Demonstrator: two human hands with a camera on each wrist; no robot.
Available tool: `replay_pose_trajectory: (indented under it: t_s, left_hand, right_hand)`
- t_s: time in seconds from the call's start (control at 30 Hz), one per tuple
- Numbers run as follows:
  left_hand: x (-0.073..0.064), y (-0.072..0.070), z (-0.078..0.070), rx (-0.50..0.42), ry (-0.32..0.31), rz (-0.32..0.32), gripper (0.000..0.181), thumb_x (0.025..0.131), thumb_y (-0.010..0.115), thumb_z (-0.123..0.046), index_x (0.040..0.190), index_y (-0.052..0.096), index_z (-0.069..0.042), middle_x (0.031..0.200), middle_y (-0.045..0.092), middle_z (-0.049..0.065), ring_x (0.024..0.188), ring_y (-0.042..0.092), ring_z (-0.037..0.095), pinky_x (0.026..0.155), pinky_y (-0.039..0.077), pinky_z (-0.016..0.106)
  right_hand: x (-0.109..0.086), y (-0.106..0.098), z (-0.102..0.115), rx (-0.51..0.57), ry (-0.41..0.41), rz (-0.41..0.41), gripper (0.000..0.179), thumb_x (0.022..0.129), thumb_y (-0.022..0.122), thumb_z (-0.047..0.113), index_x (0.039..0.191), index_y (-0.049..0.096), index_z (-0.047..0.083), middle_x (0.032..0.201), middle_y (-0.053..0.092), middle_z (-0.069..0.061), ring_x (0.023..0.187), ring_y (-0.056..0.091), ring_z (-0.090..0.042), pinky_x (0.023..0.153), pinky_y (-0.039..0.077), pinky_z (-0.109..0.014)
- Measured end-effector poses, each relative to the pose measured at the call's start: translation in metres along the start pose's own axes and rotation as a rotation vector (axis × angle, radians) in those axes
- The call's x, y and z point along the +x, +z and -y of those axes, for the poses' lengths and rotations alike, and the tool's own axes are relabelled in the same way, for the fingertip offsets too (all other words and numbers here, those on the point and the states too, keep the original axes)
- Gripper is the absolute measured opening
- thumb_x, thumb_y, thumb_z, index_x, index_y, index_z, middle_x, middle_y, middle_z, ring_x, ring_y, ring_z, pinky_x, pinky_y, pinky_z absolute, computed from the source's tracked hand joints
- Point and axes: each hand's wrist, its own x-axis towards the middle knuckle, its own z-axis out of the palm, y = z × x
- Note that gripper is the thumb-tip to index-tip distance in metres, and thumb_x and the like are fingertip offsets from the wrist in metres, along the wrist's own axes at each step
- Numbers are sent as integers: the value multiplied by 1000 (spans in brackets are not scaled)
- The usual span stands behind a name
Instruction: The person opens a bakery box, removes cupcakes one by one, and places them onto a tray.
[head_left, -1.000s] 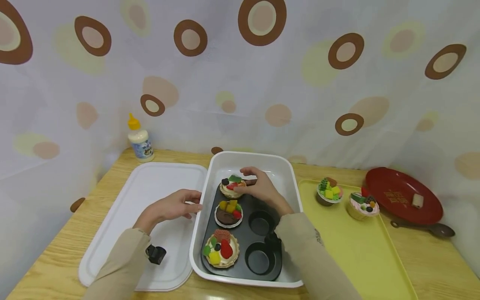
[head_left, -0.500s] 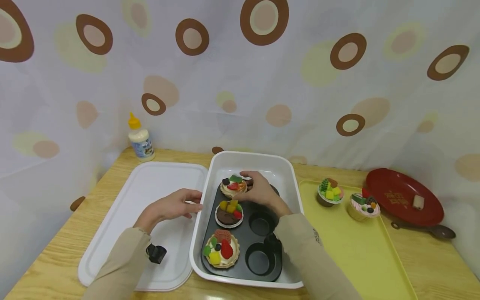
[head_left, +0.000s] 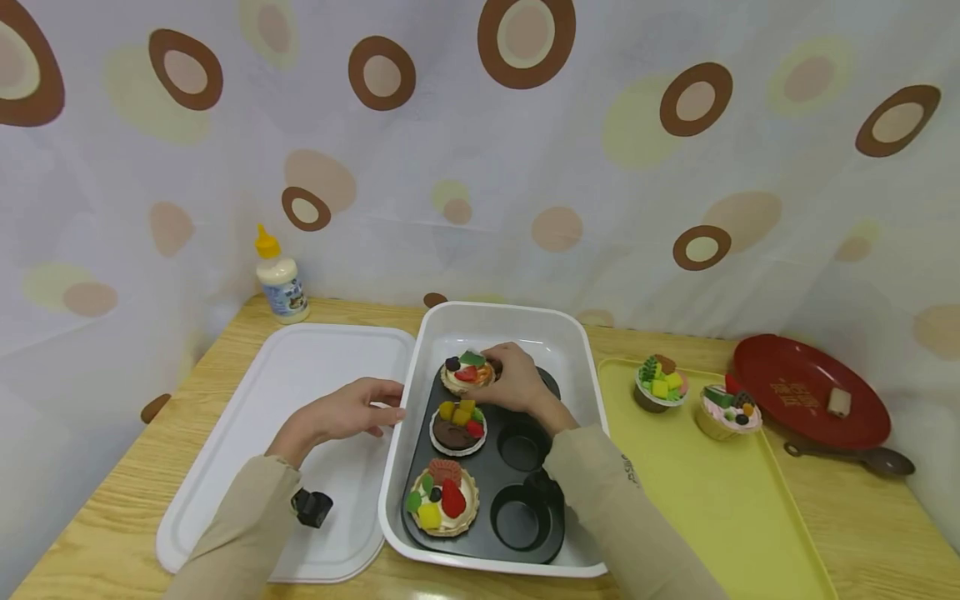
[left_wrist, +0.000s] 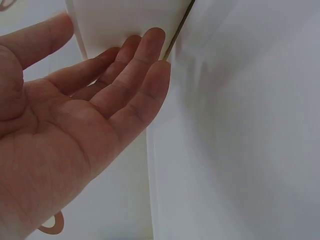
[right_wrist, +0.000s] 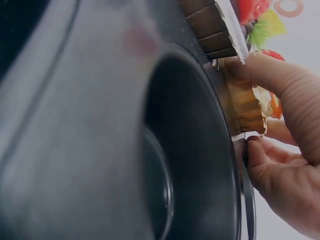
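Observation:
My right hand (head_left: 517,383) holds a small fruit tart (head_left: 467,375) by its side at the back left of a dark muffin pan (head_left: 487,467). In the right wrist view, thumb and fingers lie around the tart's golden fluted case (right_wrist: 247,105). The pan sits inside a white tub (head_left: 592,375). Nearer in the same row are a chocolate tart (head_left: 454,435) with yellow fruit and a larger cream tart (head_left: 444,500) with strawberry. My left hand (head_left: 356,410), fingers loosely bent, rests its fingertips against the tub's left wall; its palm holds nothing.
A white lid (head_left: 225,475) lies left of the tub, a yellow-capped bottle (head_left: 282,283) behind it. To the right, a yellow tray (head_left: 697,508) bears two cupcakes (head_left: 660,385). Beyond are a red plate (head_left: 795,408) with a small beige piece and a dark spoon (head_left: 855,456).
My right hand has shifted slightly, its fingers drawing in closer around the back tart, which has barely moved. The left hand has stayed at the tub wall.

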Motion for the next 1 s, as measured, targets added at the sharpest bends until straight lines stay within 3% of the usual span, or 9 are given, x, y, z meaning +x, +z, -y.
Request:
replay_pose_trajectory:
  t_s: [0.27, 0.73, 0.87, 1.0]
  left_hand:
    - [1, 2, 0, 1, 10, 5, 44, 96, 56, -16, 133, 49, 8, 121, 58, 19, 100, 56, 24, 83, 53, 41]
    - [-3, 2, -2, 9, 3, -7, 44, 97, 55, -15, 132, 48, 9, 121, 58, 19, 100, 56, 24, 83, 53, 40]
    - [-4, 1, -3, 4, 0, -4, 44, 96, 55, -15, 133, 48, 9, 121, 57, 19, 100, 56, 23, 83, 53, 41]
    - [-2, 2, -3, 7, 2, -5, 43, 97, 55, -15, 132, 48, 9, 121, 58, 19, 99, 55, 23, 83, 53, 41]
  right_hand:
    - [0, 1, -3, -37, 30, 29, 63, 70, 83, 24, 121, 59, -5, 115, 55, -17, 104, 51, -29, 94, 44, -44]
    - [2, 6, 1, -84, 3, -54, 62, 67, 85, 27, 115, 64, -6, 106, 55, -13, 95, 53, -26, 85, 49, -39]
    - [2, 5, -1, 26, -11, -115, 49, 68, 82, 25, 107, 70, -1, 100, 59, -11, 87, 54, -23, 75, 49, -33]
    - [1, 1, -3, 128, 38, -159, 36, 69, 78, 27, 97, 71, 5, 94, 62, -8, 80, 56, -20, 67, 48, -28]
